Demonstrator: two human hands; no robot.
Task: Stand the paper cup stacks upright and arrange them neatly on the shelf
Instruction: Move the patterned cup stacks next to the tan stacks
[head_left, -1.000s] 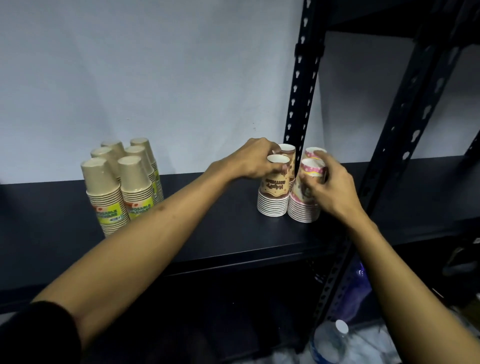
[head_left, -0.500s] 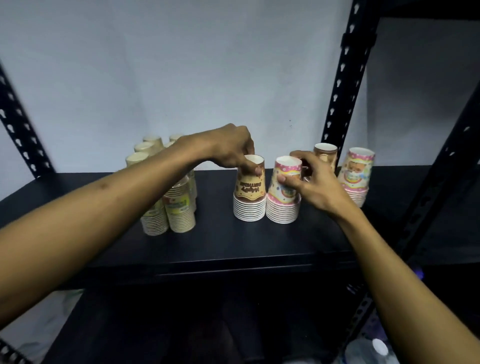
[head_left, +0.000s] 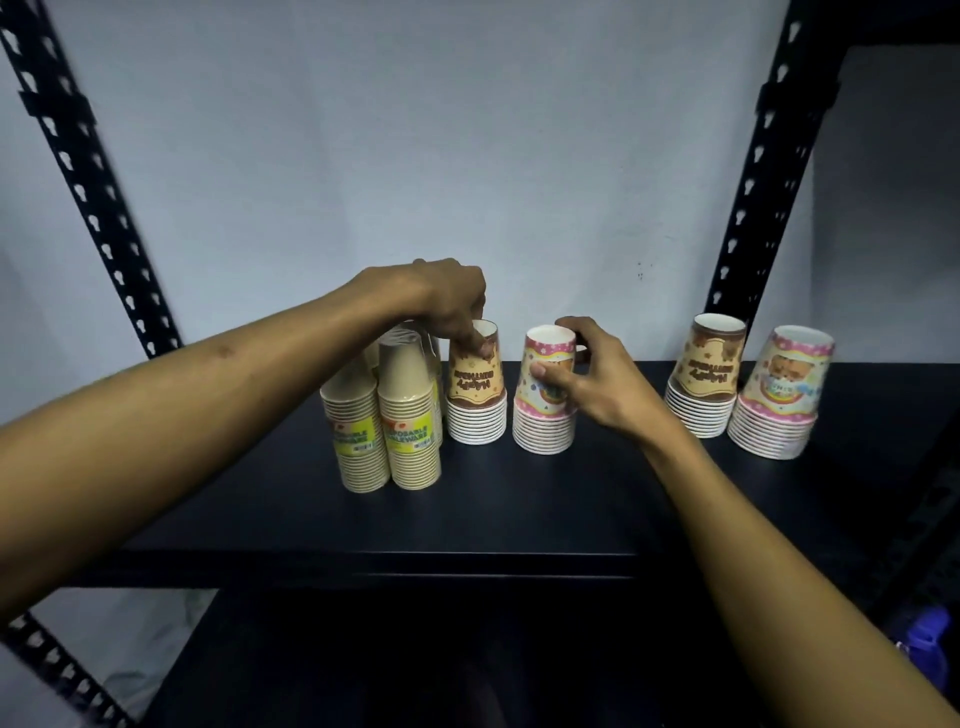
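Both hand-held stacks are now sitting farther left than half a second ago: the brown birthday stack (head_left: 477, 392) is standing just beside the plain tan stacks (head_left: 387, 415), and the pink stack (head_left: 545, 395) is trailing close on its right, while two more stacks are staying behind. The left hand (head_left: 441, 299) is coming down from above, its fingers (head_left: 475, 340) pinching the top rim of the brown birthday stack. The right hand (head_left: 592, 371) is wrapping the pink stack from the side, thumb across the printed front and fingers curling round the top and back. Beyond the right hand's fingers, open black shelf (head_left: 519, 504) is lying bare up to the second brown stack (head_left: 706, 387) and the second pink stack (head_left: 779, 395), which are standing side by side near the right upright post (head_left: 769, 171). Toward the person, a wide strip of shelf is running clear to the front edge. All stacks are standing mouth-down, nested cup rims showing as white or tan rings at the bottom.
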